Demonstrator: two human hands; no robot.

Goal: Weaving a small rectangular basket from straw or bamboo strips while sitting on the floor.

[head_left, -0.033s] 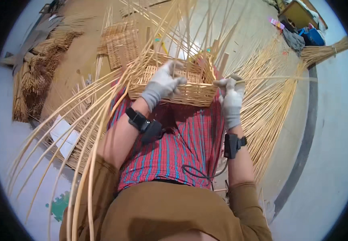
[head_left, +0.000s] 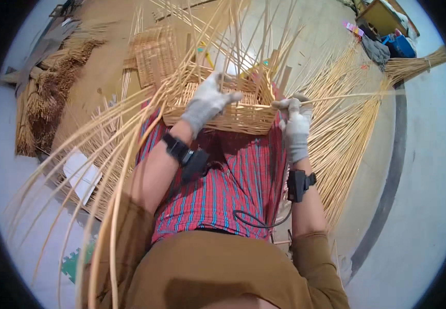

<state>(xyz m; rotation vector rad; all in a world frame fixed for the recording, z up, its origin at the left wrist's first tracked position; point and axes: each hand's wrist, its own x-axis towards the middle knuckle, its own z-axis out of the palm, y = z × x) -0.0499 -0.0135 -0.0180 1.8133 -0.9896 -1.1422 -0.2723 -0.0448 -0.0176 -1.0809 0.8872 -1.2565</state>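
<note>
A half-woven wicker basket (head_left: 236,118), bristling with long loose rods, sits over red striped cloth (head_left: 223,190) on my lap. My gloved left hand (head_left: 210,100) grips the basket's near side, its fingers bent among the upright stakes and its thumb toward the middle; the fingertips are partly hidden. At the right corner, my gloved right hand (head_left: 295,116) is closed on a long pale cane (head_left: 344,96) that runs out to the right. Long rods (head_left: 112,242) sweep down from the basket's left past my left forearm.
A woven panel (head_left: 153,54) lies beyond the basket. Bundles of willow (head_left: 40,98) are at the left, beside a white sheet (head_left: 81,175). Loose rods (head_left: 344,154) spread over the floor at right. A blue bin (head_left: 400,46), grey cloth (head_left: 375,54) and green mat piece (head_left: 73,262) also show.
My left hand and the cane in my right hand have shifted slightly upward. The long rods at the left have swung slightly.
</note>
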